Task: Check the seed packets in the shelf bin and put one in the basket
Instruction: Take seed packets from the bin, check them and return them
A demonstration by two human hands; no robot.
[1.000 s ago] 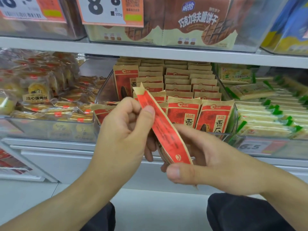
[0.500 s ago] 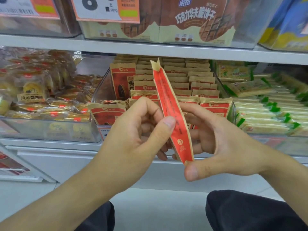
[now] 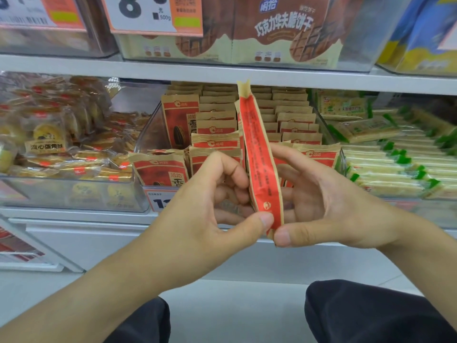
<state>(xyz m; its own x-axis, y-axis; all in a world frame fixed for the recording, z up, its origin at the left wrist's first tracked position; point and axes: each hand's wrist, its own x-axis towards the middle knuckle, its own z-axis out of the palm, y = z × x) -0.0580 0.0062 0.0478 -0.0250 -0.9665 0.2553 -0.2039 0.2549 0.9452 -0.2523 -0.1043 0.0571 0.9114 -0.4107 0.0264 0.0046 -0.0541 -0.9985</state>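
A red and tan seed packet stands upright and edge-on in front of the shelf, held between both hands. My left hand pinches its lower edge with thumb and curled fingers. My right hand holds it from the other side, thumb at the bottom corner, fingers behind it. Behind them a clear shelf bin is filled with several rows of matching seed packets. No basket is in view.
A clear bin of yellow pastry packs sits to the left, green-and-white wafer packs to the right. Chocolate wafer boxes and price tags fill the shelf above. My dark-trousered knees are below, over a pale floor.
The packet has turned from tilted left to upright and edge-on. My left thumb has slid down its edge to meet my right thumb at the bottom corner.
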